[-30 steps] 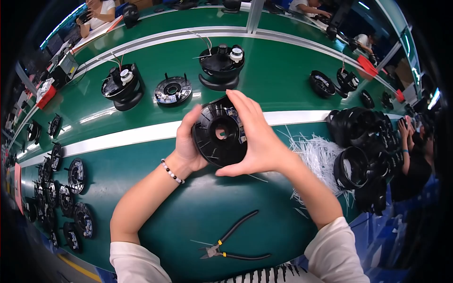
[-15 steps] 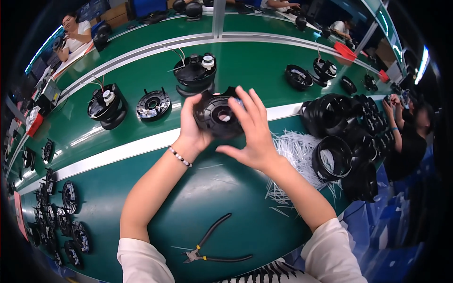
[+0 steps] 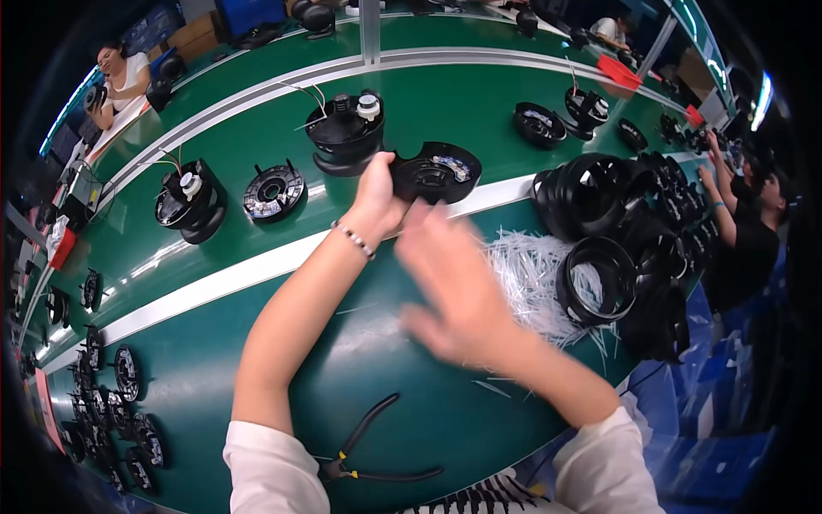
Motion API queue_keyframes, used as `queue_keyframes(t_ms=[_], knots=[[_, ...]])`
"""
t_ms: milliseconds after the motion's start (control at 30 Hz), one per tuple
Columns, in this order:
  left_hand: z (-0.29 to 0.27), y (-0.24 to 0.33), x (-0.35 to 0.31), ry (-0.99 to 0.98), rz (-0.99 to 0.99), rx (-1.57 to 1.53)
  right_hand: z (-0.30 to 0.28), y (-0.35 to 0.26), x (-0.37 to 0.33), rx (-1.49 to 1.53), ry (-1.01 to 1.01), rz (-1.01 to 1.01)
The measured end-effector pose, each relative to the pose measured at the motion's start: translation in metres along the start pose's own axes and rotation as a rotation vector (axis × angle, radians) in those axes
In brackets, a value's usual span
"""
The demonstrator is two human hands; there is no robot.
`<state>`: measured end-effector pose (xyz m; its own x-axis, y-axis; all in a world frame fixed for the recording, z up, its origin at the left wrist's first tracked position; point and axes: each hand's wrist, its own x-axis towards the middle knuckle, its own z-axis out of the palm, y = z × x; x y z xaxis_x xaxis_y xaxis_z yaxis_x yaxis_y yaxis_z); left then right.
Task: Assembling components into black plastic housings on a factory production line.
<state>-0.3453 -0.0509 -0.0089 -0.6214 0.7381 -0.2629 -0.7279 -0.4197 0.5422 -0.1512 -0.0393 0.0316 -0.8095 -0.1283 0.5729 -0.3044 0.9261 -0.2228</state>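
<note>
My left hand (image 3: 378, 195) is closed on the left edge of a black round plastic housing (image 3: 428, 182), held up over the far edge of the near table. A circuit board and a ring-shaped hub show inside its tilted shell. Below and just right of it is my right hand (image 3: 454, 287), blurred by motion, its thumb apart from the stretched fingers and nothing visible in it. Whether its fingertips touch the housing's underside I cannot tell. Diagonal cutters (image 3: 371, 423) with black handles lie spread on the green tabletop, their jaws partly behind my left sleeve.
Black assemblies with wires (image 3: 347, 128) and a ring-shaped part (image 3: 274, 190) stand on the green bench beyond. White plastic strips (image 3: 531, 283) are heaped at right beside black ring housings (image 3: 597, 283). Several round parts (image 3: 127, 373) lie at left. Other people work around the benches.
The housing has tipped back and moved slightly right and up, so the board inside now shows. My right hand has come off its right side and dropped toward me.
</note>
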Motion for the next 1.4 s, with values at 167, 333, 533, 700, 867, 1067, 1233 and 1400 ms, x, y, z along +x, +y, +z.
queue_keyframes(t_ms=[167,333,533,700,867,1067,1233,1400], knots=[[-0.005,-0.009,0.054,0.056,0.080,-0.030,0.011,-0.075,-0.040,0.275,-0.851,-0.244],[0.003,0.009,0.043,0.174,0.114,0.161,0.015,-0.084,-0.044,0.210,-0.909,-0.262],[-0.009,0.021,0.050,0.179,0.134,-0.090,-0.004,-0.107,-0.044,0.149,-0.970,-0.288],[-0.014,0.018,0.046,0.080,0.166,-0.164,0.013,-0.111,-0.058,0.133,-0.718,-0.259],[-0.006,0.019,-0.043,-0.044,0.123,-0.023,-0.019,-0.075,-0.045,0.305,-0.563,0.083],[-0.030,0.040,-0.102,-0.115,0.102,0.374,-0.070,-0.016,0.042,-0.357,0.207,0.143],[-0.024,0.052,-0.135,-0.193,0.022,0.388,-0.062,0.013,0.072,-0.604,0.167,0.076],[-0.025,0.055,-0.145,-0.180,0.045,0.436,-0.050,0.006,0.076,-0.661,0.124,0.063]])
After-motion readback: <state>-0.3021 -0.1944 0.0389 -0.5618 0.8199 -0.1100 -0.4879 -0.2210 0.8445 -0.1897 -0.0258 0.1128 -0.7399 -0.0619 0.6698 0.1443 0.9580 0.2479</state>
